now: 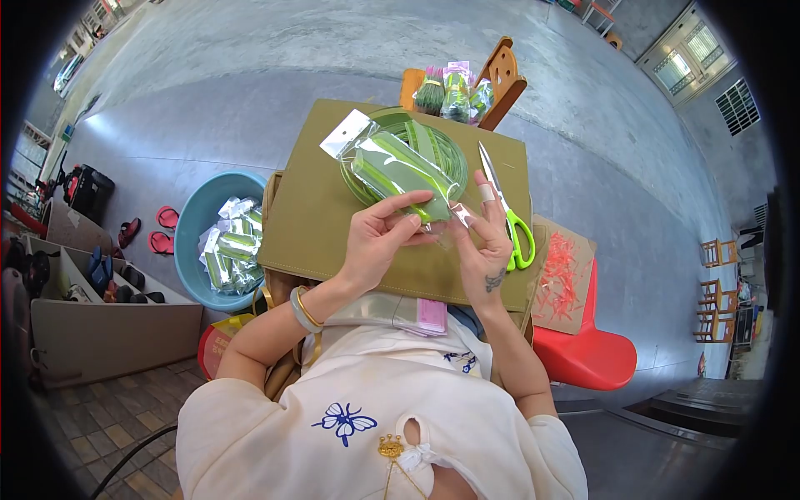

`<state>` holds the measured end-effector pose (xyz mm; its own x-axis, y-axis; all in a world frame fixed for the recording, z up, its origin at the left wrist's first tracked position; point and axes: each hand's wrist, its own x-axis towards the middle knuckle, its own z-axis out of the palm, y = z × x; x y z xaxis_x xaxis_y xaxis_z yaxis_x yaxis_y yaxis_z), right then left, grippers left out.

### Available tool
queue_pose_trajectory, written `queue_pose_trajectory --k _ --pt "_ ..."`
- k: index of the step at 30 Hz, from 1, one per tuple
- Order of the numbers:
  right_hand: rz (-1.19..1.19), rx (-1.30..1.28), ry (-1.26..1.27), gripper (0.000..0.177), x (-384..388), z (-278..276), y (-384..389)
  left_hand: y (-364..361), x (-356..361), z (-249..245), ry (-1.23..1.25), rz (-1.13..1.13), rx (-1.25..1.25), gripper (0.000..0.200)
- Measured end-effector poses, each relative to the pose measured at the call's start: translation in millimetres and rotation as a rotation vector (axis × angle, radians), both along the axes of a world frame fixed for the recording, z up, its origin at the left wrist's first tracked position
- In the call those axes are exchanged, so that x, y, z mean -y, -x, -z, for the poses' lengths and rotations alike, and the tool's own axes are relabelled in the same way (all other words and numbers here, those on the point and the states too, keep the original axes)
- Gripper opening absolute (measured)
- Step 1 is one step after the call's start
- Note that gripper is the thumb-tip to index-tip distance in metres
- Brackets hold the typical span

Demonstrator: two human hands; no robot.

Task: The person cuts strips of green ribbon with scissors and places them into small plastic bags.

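Note:
A clear plastic packet with green strips inside [392,167] is held over the olive-green board [333,242]. My left hand [383,233] pinches its lower end between thumb and fingers. At the packet's lower right corner, my right hand [479,242] has thumb and index finger closed on a small piece of the clear plastic, with the other fingers raised; one finger wears a white wrap. Beneath the packet lies a coil of green ribbon [454,150]. Scissors with bright green handles [521,237] lie just right of my right hand, blades pointing away.
A blue basin [190,237] of filled packets stands at left. Beyond the board, a wooden chair [502,79] holds bundled green items. At right, a red chair [587,354] bears cardboard with red strips [562,279]. Pink cards [432,317] lie at the board's near edge.

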<state>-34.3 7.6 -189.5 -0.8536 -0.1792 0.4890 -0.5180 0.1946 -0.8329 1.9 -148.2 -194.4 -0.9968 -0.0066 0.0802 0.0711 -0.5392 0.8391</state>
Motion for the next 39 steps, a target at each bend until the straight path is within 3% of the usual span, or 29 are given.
queue_pose_trajectory --k 2,8,11,14,17,23,29,32,39 --pt "-0.072 0.131 0.118 0.017 -0.5 -1.8 1.7 0.9 1.4 -4.6 -0.083 0.038 0.030 0.033" --pt "0.155 -0.283 -0.362 0.020 -3.7 -14.1 2.0 3.1 4.2 -0.7 -0.125 0.093 0.109 0.038" --pt "0.126 -0.275 -0.402 0.019 -1.7 -11.1 2.1 7.8 6.2 1.2 -0.152 0.073 0.169 0.041" --pt "0.105 -0.263 -0.407 0.015 -1.0 -5.4 2.5 8.6 6.5 3.4 -0.244 0.134 0.187 0.043" --pt "0.120 -0.245 -0.401 0.015 -0.9 -2.8 1.1 8.4 5.3 3.7 -0.177 0.152 0.206 0.044" --pt "0.215 -0.328 -0.270 0.020 2.9 5.9 1.4 11.0 -5.6 -0.3 -0.143 0.007 0.178 0.045" --pt "0.201 -0.444 -0.378 0.018 -1.3 0.3 0.2 7.4 -4.0 -9.7 -0.236 0.036 0.237 0.046" --pt "0.200 -0.437 -0.559 0.019 -4.1 -17.5 -3.1 7.7 -3.1 -9.2 -0.265 0.039 0.295 0.045" --pt "0.107 -0.454 -0.448 0.017 -6.2 -13.7 -6.2 8.6 0.7 -5.4 -0.226 0.007 0.283 0.050"
